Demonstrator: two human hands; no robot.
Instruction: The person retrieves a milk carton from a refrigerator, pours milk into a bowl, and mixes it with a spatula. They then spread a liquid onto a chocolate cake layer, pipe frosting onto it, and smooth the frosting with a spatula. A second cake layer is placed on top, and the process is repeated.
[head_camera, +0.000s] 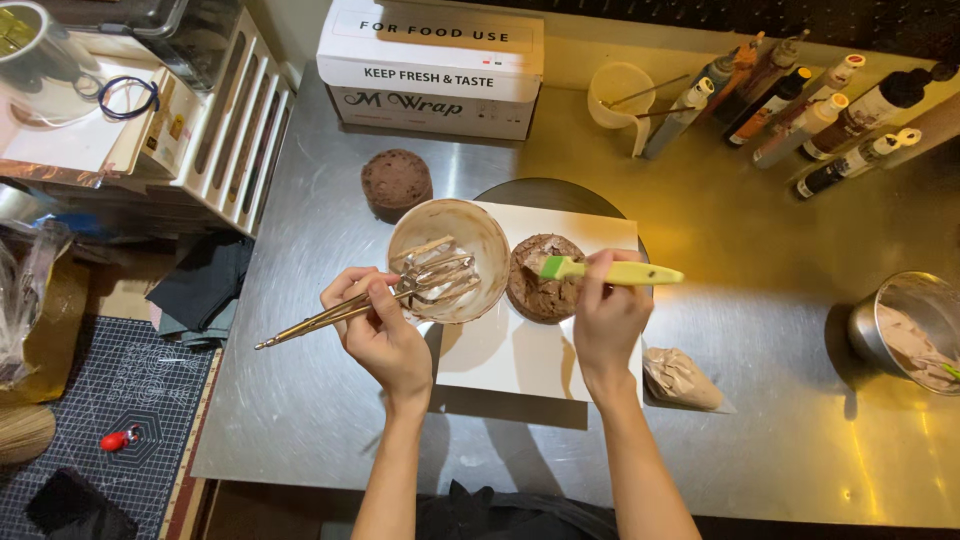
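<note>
On the steel table, two cake layers, one bowl, one whisk

Second round chocolate cake layer on the steel counter, behind it a white cling-wrap box. Far right, a row of squeeze bottles lying beside a clear plastic cup. Filled piping bag near the front, metal bowl of cream at the right edge.
</note>
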